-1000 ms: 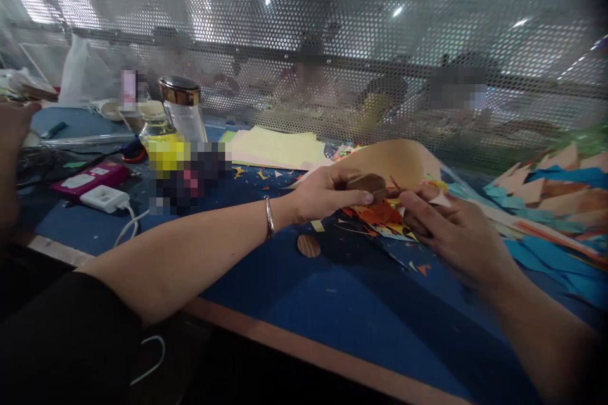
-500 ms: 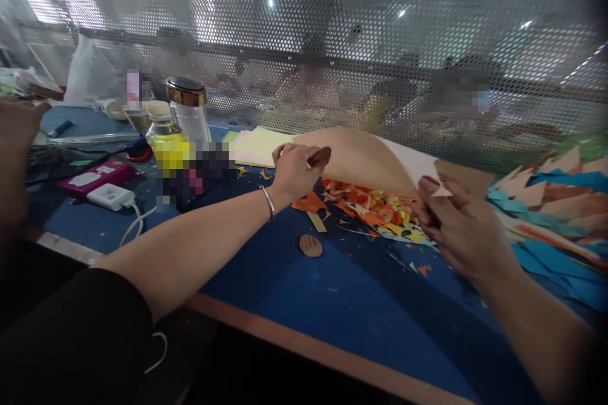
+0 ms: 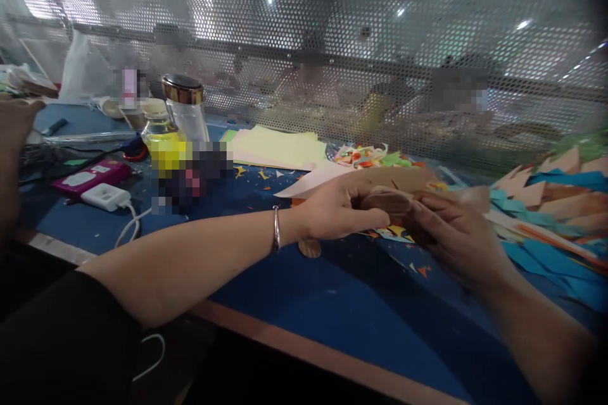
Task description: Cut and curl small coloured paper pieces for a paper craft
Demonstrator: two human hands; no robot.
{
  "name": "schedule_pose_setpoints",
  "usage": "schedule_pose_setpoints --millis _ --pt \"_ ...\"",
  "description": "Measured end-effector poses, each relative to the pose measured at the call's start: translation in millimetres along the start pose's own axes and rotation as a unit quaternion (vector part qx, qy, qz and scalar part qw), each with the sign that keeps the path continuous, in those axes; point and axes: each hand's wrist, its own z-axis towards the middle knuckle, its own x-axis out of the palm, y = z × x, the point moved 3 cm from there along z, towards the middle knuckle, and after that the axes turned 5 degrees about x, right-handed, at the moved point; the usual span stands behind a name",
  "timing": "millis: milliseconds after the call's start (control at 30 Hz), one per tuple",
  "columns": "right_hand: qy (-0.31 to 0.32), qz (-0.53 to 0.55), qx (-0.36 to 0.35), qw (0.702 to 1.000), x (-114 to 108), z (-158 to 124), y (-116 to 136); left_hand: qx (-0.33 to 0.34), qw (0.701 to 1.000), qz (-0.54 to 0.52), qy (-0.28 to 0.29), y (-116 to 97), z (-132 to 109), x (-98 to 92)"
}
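My left hand (image 3: 339, 209), with a silver bangle at the wrist, is closed on a round brown disc (image 3: 387, 201) with a wood-like grain. Close beside it, my right hand (image 3: 444, 221) pinches a tan sheet of paper (image 3: 401, 178), its fingertips at the disc's right edge. The sheet stretches behind both hands, and a pale corner of it sticks out to the left. Whether the disc touches the paper is hidden by my fingers. A second round brown disc (image 3: 310, 249) lies on the blue table below my left wrist.
Paper scraps (image 3: 361, 155) and a stack of pale yellow sheets (image 3: 278, 147) lie behind my hands. Cut blue and peach paper pieces (image 3: 560, 202) are piled right. Left stand a lidded bottle (image 3: 185, 107), a magenta box (image 3: 92, 177) and a white charger (image 3: 107, 196). Another person's hand (image 3: 16, 133) shows far left.
My left hand has moved right with the brown disc, up to my right hand. The tan sheet has swung lower and flatter, uncovering scraps behind it.
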Motion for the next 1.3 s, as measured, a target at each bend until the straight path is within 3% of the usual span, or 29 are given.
schedule_pose_setpoints --millis 167,267,433,700,800,1000,1300 --pt "-0.001 0.107 0.014 0.994 3.2 -7.0 8.3 -0.061 0.998 -0.006 -0.020 9.6 2.3 -3.8" --pt "-0.008 0.086 0.013 0.996 4.8 -10.2 15.0 -0.063 0.998 0.019 -0.017 12.3 3.2 -7.6" --pt "-0.042 0.025 -0.049 0.998 7.3 -13.9 34.3 -0.078 0.996 0.038 -0.002 16.9 0.8 -4.5" --pt "-0.061 0.049 -0.111 0.991 8.8 -10.4 34.7 0.003 0.997 -0.071 -0.041 13.7 2.1 2.5" --pt "-0.046 0.078 -0.090 0.992 8.9 -10.1 26.6 0.013 0.996 -0.071 -0.043 8.1 2.4 3.6" --pt "-0.014 0.149 -0.017 0.989 8.1 -11.6 14.3 -0.038 0.991 -0.101 -0.083 1.6 1.8 -1.0" --pt "0.028 0.132 -0.002 0.991 7.2 -13.3 8.1 0.007 0.994 -0.084 -0.073 2.9 0.1 -3.6"
